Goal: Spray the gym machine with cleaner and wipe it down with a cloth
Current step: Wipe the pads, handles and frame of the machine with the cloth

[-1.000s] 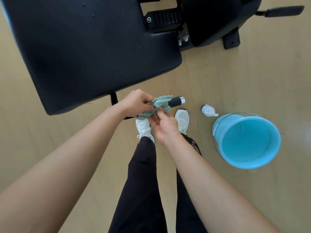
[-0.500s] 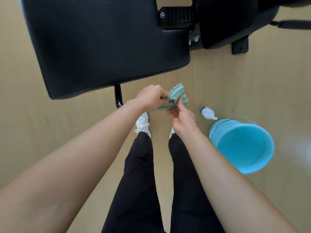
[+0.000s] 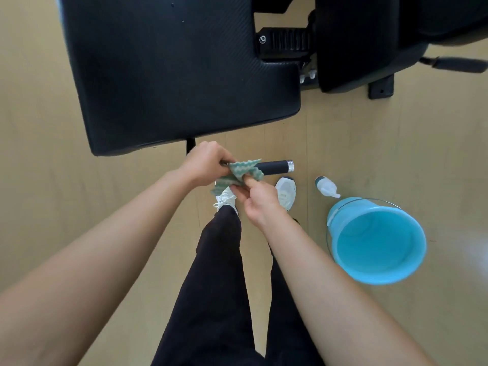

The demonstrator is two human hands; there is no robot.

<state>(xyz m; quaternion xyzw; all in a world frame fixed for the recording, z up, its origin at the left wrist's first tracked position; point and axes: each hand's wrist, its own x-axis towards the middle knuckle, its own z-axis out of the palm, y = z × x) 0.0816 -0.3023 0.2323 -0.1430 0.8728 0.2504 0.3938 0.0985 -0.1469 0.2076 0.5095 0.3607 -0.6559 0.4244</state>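
Left hand (image 3: 208, 165) grips cloth (image 3: 244, 170), right hand (image 3: 257, 200) pinches it, cloth back on handle (image 3: 276, 167)

Bare forearms reach forward and down, converging; left hand (image 3: 208, 165) knuckles up, fingers curled, grips cloth (image 3: 244, 170); right hand (image 3: 257, 198) just beside it, nearer the body, thumb on top, pinches same cloth against fingers

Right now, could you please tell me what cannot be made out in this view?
Head view only.
- handle, inner end: hidden by cloth and left hand.
- gym machine: cut off at top edge.
- spray bottle: label too small.
- bucket: water inside, cannot tell.
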